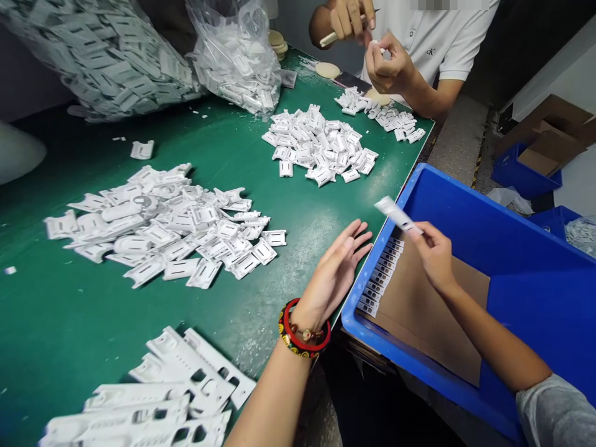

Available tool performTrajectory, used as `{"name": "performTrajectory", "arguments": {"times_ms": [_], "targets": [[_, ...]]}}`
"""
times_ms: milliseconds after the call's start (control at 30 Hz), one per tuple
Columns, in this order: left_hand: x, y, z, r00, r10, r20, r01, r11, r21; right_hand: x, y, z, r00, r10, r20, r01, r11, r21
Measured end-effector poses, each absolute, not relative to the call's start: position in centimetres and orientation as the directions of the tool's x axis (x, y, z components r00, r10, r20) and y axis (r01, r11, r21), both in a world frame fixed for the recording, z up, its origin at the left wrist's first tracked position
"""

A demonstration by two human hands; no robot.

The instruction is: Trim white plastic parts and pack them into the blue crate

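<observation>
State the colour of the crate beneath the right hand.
Blue: the crate, best seen in the head view.

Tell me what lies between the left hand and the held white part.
Head view: the blue bin's rim lies between the left hand and the white part.

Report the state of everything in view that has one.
Left hand: open, empty
Right hand: closed on a white strip
White strip: held by one end
Blue bin: uncovered, cardboard inside
Binned parts: lined in a row
Long white parts: overlapping
Small white parts: heaped
Clear bags: holding parts
Co-worker's hands: both gripping
</observation>
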State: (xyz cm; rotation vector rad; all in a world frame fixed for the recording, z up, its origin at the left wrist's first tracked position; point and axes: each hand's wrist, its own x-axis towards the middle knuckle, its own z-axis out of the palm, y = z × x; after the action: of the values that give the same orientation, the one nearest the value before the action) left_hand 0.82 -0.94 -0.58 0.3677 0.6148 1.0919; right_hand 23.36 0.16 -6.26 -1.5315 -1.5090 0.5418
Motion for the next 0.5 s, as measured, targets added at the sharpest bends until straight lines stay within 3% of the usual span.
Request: {"name": "performTrajectory", "arguments": {"times_ms": [67,133,300,500], "targets": [[0.8,-0.8,-0.6,0.324,0.896,-0.303,-0.715,0.442,0.542,27.9,1.7,-9.6,0.326,0.923,0.202,0.651,-0.064,-0.757],[0.8,-0.8,-0.5,0.337,0.891,-0.303,-0.709,0.452,0.541,31.3,3.0,-13.5,0.359,0.93,0.076,0.72,-0.225,-0.656],[0.8,-0.9,0.0,0.346,0.894,-0.286,-0.679,0.449,0.581,33.4,6.0,-22.3,0.315,0.948,-0.038,0.78,-0.282,-0.558],[0.6,-1.0,0.1,0.358,0.896,-0.264,-0.637,0.441,0.633,34.0,8.4,-28.3,0.381,0.917,-0.12,0.81,-0.393,-0.435]]}}
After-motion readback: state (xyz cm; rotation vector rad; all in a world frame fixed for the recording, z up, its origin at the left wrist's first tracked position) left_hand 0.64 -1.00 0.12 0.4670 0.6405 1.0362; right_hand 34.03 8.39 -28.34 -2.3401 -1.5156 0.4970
